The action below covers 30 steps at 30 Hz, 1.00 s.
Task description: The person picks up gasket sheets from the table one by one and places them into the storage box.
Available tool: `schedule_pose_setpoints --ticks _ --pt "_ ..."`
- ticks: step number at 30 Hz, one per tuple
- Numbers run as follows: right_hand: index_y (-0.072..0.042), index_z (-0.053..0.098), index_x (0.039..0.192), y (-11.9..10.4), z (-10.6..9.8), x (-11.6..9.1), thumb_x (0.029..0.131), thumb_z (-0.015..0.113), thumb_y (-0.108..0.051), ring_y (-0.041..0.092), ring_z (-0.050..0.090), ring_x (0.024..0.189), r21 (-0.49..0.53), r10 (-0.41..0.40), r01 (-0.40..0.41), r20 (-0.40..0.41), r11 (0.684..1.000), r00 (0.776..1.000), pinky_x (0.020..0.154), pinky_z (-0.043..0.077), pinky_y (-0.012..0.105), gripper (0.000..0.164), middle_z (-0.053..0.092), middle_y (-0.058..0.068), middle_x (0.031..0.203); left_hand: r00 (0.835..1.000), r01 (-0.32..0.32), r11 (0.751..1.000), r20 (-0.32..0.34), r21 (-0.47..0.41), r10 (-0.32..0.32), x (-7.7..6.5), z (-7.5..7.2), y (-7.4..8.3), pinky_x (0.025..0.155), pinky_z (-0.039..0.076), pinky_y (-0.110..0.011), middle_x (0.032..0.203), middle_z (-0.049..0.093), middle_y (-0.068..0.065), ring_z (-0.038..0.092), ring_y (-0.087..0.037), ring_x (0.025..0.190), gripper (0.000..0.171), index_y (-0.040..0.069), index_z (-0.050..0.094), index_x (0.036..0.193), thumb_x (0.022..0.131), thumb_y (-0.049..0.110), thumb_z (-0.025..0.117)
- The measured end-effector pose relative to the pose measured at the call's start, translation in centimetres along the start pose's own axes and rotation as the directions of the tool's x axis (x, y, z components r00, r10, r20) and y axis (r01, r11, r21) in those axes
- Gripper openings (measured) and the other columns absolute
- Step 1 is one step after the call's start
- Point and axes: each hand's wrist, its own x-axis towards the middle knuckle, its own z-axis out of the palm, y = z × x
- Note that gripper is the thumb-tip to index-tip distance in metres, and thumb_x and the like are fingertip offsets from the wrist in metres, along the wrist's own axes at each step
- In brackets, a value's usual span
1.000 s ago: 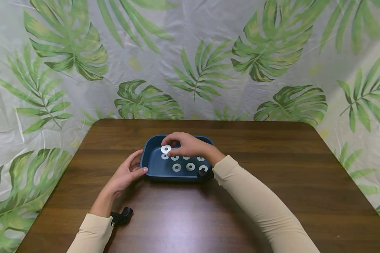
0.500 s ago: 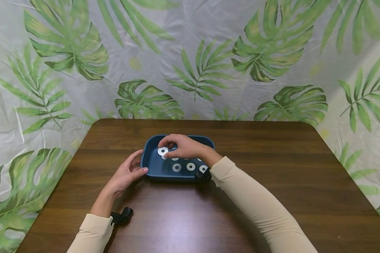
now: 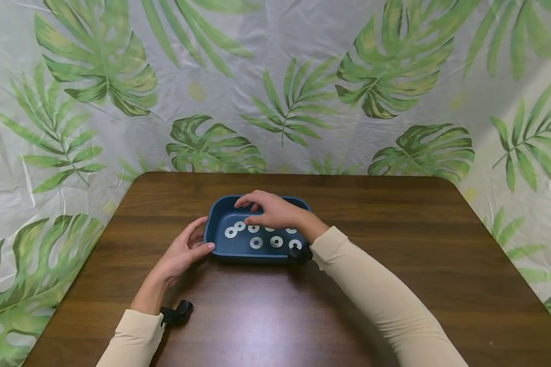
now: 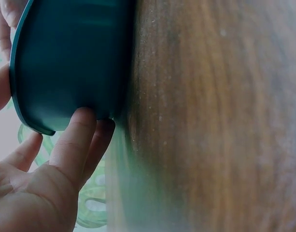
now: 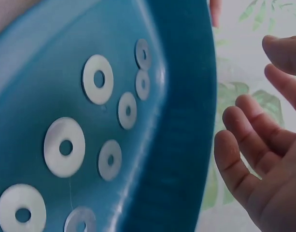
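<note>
A blue tray (image 3: pixel 220 250) holds several flat silver washers, including a washer (image 3: pixel 231 232) at the left of the group. It touches or slightly overlaps a neighbouring washer (image 3: pixel 240 226); the right wrist view shows this washer (image 5: pixel 142 55) at the far end of a row. My left hand (image 3: pixel 183 254) rests on the tray's left end, thumb at the near corner. In the left wrist view, extended fingers (image 4: pixel 73 145) touch the outer wall. Above the tray, my right hand (image 3: pixel 277 210) holds nothing, thumb and fingers apart. It hides part of the back row.
The tray stands on a dark brown wooden table (image 3: pixel 395 244). Behind the table hangs a pale curtain (image 3: pixel 312 102) with a green leaf print. A black wrist camera (image 3: pixel 178 312) sits on the left wrist.
My right hand shifted slightly left with a pinched washer, let it go at the left of the group, then drew back up and right. My left hand stayed put.
</note>
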Motion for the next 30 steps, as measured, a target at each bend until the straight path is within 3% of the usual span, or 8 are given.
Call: schedule_pose_setpoints --ticks 6,14,19,24,30 --pt "-0.015 0.057 0.137 0.2 -1.4 -2.6 0.096 0.065 -0.018 0.031 0.057 0.124 -0.068 -0.015 0.012 -0.042 0.998 0.999 0.102 0.049 0.044 0.042 0.053 0.009 0.14 1.0 -0.001 1.0 -0.002 0.0 0.001 0.0 0.1 -0.1 0.087 0.049 -0.014 0.154 0.034 -0.031 0.047 -0.048 0.133 0.074 0.007 0.018 0.157 0.096 0.006 0.06" --pt "-0.015 0.061 0.13 1.9 -3.7 -8.5 0.094 0.068 -0.016 0.025 0.059 0.113 -0.105 -0.025 0.008 -0.17 0.994 0.985 0.081 0.052 0.034 0.037 0.055 0.008 0.133 1.0 -0.005 1.0 -0.01 0.009 0.005 0.0 0.0 0.0 0.086 0.05 -0.015 0.153 0.036 -0.031 0.052 -0.043 0.13 0.074 0.008 0.02 0.157 0.095 0.006 0.061" --pt "-0.012 0.061 0.128 3.9 -4.7 -11.8 0.093 0.069 -0.012 0.03 0.059 0.114 -0.079 0.013 -0.033 -0.238 0.996 0.971 0.084 0.053 0.039 0.037 0.057 0.01 0.131 1.0 0.005 1.0 -0.016 0.025 -0.004 0.0 -0.1 0.0 0.087 0.05 -0.015 0.154 0.036 -0.03 0.05 -0.045 0.132 0.074 0.009 0.021 0.157 0.096 0.009 0.062" --pt "-0.009 0.06 0.129 5.9 -4.7 -14.0 0.092 0.069 -0.01 0.035 0.059 0.115 -0.081 0.04 -0.061 -0.241 0.995 0.97 0.087 0.054 0.044 0.038 0.057 0.013 0.132 0.999 0.028 0.999 -0.023 0.03 -0.028 0.0 0.0 -0.1 0.088 0.05 -0.015 0.154 0.036 -0.029 0.048 -0.046 0.134 0.073 0.011 0.021 0.157 0.096 0.009 0.062" --pt "-0.007 0.061 0.128 7.9 -3.5 -15.1 0.091 0.07 -0.009 0.037 0.06 0.111 -0.119 0.04 -0.071 -0.244 0.99 0.969 0.083 0.054 0.043 0.038 0.06 0.014 0.128 0.999 0.03 0.999 -0.024 0.036 -0.029 0.0 0.1 0.1 0.088 0.05 -0.016 0.153 0.037 -0.029 0.049 -0.046 0.133 0.073 0.011 0.021 0.157 0.096 0.011 0.062"
